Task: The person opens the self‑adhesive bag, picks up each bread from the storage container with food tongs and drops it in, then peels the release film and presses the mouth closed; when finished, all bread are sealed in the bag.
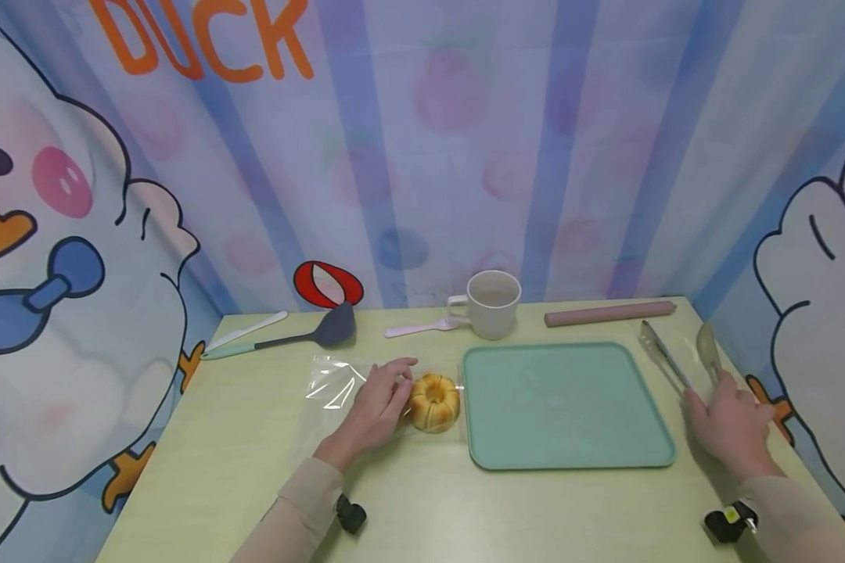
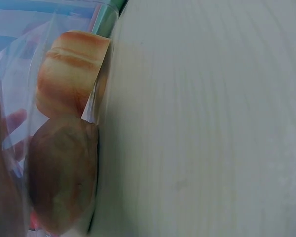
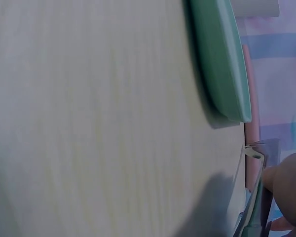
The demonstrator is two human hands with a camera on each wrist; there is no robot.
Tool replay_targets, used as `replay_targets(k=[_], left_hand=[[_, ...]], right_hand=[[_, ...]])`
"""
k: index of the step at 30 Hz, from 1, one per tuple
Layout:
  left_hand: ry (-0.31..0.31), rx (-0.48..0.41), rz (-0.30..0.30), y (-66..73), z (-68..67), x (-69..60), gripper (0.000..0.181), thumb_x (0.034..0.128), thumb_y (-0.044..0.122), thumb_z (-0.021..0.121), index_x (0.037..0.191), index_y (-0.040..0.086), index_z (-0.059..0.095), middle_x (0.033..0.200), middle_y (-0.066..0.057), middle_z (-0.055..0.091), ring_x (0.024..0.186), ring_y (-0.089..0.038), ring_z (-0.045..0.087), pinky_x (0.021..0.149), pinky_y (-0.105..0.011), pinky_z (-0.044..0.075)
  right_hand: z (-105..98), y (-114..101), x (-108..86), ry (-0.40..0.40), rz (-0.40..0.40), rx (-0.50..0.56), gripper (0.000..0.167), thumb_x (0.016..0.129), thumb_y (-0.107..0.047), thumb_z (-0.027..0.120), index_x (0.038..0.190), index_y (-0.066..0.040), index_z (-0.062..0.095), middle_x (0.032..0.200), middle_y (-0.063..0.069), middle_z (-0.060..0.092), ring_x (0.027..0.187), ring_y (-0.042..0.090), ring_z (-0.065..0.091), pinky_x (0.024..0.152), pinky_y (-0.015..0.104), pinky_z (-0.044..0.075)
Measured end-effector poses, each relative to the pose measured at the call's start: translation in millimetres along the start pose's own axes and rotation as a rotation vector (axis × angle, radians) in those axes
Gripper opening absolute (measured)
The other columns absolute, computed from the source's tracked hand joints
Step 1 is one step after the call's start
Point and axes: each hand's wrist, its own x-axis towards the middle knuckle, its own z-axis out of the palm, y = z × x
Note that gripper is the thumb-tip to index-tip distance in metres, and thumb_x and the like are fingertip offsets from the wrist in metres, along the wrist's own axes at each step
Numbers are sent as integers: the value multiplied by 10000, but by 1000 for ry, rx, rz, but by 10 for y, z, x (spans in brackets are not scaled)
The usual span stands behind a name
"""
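Note:
A golden, ridged bread roll (image 1: 434, 403) lies by the left side of the green tray (image 1: 570, 407), in a clear plastic bag (image 1: 331, 383). My left hand (image 1: 376, 407) rests on the bag, its loosely bent fingers close beside the roll. In the left wrist view, clear film stands around the roll (image 2: 71, 74). Behind it shows a brown oval, bread-like piece (image 2: 63, 175), which my hand hides in the head view. On the right, my right hand (image 1: 732, 426) grips metal tongs (image 1: 669, 356) with spread arms, their tips pointing toward the back.
Along the back edge are a white knife (image 1: 246, 331), a grey spatula (image 1: 334, 327) with a mint handle, a pink fork (image 1: 422, 328), a white mug (image 1: 493, 305) and a pink rolling pin (image 1: 609, 313). A printed curtain (image 1: 451, 156) rises behind the table.

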Motion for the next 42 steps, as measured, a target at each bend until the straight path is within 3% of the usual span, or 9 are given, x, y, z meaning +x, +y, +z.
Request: replay_targets(k=[5,9,11,14,16,18,22,27,42], left_hand=[[-3,-6,-2,-2,-9,-2,85,1094,169,472,1082,131,546,1433,-128,640,1301,-379,576,1182,-768,211],[-9,-7,-5,-8,-10,1,86,1098,175,465,1086,135,541,1438,-129,635,1298,-374,575,1189,-761,206],[-5,-11,-2,-5,-13,4,78,1096,172,472,1086,137,541,1436,-130,637,1289,-373,578,1183,-768,210],[10,-13,8,1,-15,6,68,1088,165,483,1084,137,544,1427,-123,644,1213,-349,605,1166,-787,215],[18,-11,10,6,-16,7,74,1087,170,483,1087,135,549,1425,-116,647,1144,-322,621,1162,-793,212],[25,-7,12,7,-17,7,78,1083,170,486,1091,133,553,1422,-110,649,1059,-293,627,1160,-797,210],[33,-6,12,11,-15,1,77,1079,167,495,1103,125,555,1419,-112,649,961,-256,625,1159,-798,209],[34,-7,10,10,-4,-2,94,1083,178,492,1098,112,558,1417,-124,649,965,-265,632,1160,-798,207],[38,21,-5,24,12,18,91,1085,175,496,1098,113,561,1437,-98,643,1022,-277,634,1164,-795,203]], right_hand=[[-9,-24,5,-36,43,16,731,1063,-299,533,1449,246,234,1241,589,369,1126,732,361,907,787,229],[-67,-15,40,-100,118,19,862,1064,-464,499,1510,192,163,1297,629,252,1140,790,271,833,794,305],[-100,-68,49,-83,133,13,895,1054,-519,498,1525,167,169,1314,625,232,1142,791,255,785,790,327],[-105,-269,15,31,46,71,824,1057,-463,535,1507,171,261,1318,571,296,1156,733,292,796,762,318],[-94,-470,-12,116,-68,143,721,1053,-362,582,1473,175,348,1282,513,409,1144,682,376,824,746,339],[-79,-690,-42,139,-181,218,647,1054,-291,596,1471,161,395,1232,437,507,1089,595,480,817,679,396],[-32,-1121,-113,91,-303,328,585,1059,-261,618,1496,85,441,1151,291,638,934,386,617,724,484,514],[98,-1544,-227,4,-330,451,521,1054,-257,636,1484,-1,491,1107,159,683,858,213,625,680,295,528],[503,-2464,-599,-284,-360,707,578,1036,-239,675,1539,-101,427,1084,39,682,874,155,648,720,271,553]])
